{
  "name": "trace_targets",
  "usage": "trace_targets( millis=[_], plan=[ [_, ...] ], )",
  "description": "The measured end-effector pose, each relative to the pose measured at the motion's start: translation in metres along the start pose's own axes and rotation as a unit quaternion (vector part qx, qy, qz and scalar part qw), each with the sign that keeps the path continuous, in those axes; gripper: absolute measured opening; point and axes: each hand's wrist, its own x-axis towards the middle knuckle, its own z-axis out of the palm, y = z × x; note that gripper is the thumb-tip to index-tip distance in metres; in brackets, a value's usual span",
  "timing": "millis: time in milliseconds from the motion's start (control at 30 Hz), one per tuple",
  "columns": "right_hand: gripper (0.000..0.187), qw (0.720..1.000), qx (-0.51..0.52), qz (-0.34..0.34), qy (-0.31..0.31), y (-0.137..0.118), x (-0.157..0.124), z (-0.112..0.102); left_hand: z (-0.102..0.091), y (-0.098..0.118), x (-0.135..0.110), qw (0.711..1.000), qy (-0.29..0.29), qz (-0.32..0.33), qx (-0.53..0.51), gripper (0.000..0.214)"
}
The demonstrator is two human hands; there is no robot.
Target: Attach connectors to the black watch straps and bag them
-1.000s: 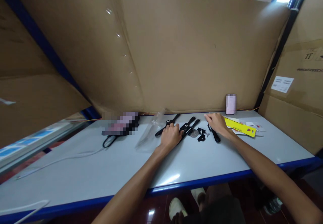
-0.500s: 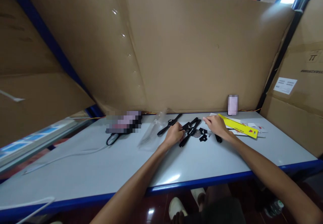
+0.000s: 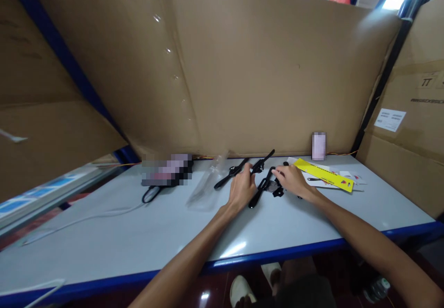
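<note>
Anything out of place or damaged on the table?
Nothing spilled or visibly damaged. One oddity: a white cable trails loose across the left of the table. The left hand holds a black strap tilted up.

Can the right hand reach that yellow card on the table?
Probably yes. The yellow card lies just to the right of the right hand, uncovered, with nothing standing between them. The left hand grips a black strip elsewhere.

Left arm [image 3: 194, 257] and right arm [image 3: 350, 227] reach far, converging. Left hand [image 3: 243, 187] fingers curled closed, knuckles up. Right hand [image 3: 290, 181] just right of it, palm down, fingertips pointing left, grip unclear.
</note>
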Motion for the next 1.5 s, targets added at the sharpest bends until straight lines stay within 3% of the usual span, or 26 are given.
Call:
trace_targets(
  millis=[100,167,333,600,667,767,933,1033,1100,1233,1300,1367,1500],
  plan=[
    [0.035,0.994,0.11,0.003,0.002,-0.003,0.0,0.007,0.003,0.008,-0.007,0.996,-0.001,0.046,-0.072,0.029],
    [0.037,0.973,0.227,0.038,-0.031,-0.004,0.002,0.011,0.005,0.013,-0.012,0.991,-0.004,0.065,-0.115,0.027],
    [0.047,0.845,0.505,0.131,-0.119,-0.004,0.004,0.011,0.005,0.023,-0.019,0.988,0.027,0.049,-0.143,0.029],
    [0.028,0.617,0.725,0.185,-0.242,-0.017,-0.001,-0.007,0.004,0.025,-0.018,0.998,0.018,0.039,-0.047,0.03],
    [0.025,0.586,0.747,0.185,-0.254,-0.02,-0.002,-0.008,0.005,0.024,-0.018,0.999,0.002,0.04,-0.013,0.032],
    [0.021,0.567,0.768,0.188,-0.231,-0.021,-0.004,-0.005,0.003,0.023,-0.019,0.998,-0.019,0.06,0.023,0.035],
    [0.015,0.585,0.764,0.207,-0.18,-0.017,-0.003,0.002,-0.002,0.028,-0.02,0.995,-0.057,0.064,0.05,0.037],
    [0.019,0.634,0.73,0.208,-0.145,-0.013,-0.001,0.011,-0.002,0.03,-0.021,0.994,-0.071,0.053,0.069,0.036],
    [0.02,0.706,0.67,0.193,-0.119,-0.011,-0.001,0.017,-0.001,0.03,-0.02,0.993,-0.075,0.051,0.07,0.036],
    [0.022,0.915,0.395,0.081,-0.017,-0.011,-0.003,0.02,0.005,0.025,-0.018,0.996,-0.077,0.032,0.03,0.037],
    [0.016,0.972,0.224,0.014,0.07,-0.013,-0.006,0.018,0.009,0.022,-0.016,0.998,-0.063,0.023,-0.022,0.037],
    [0.009,0.987,0.129,-0.011,0.091,-0.015,-0.007,0.015,0.015,0.018,-0.012,0.995,-0.035,0.032,-0.085,0.037],
    [0.023,0.991,0.092,-0.064,0.076,-0.011,-0.007,0.015,0.026,0.011,-0.003,0.984,-0.016,0.031,-0.172,0.036]
  ],
)
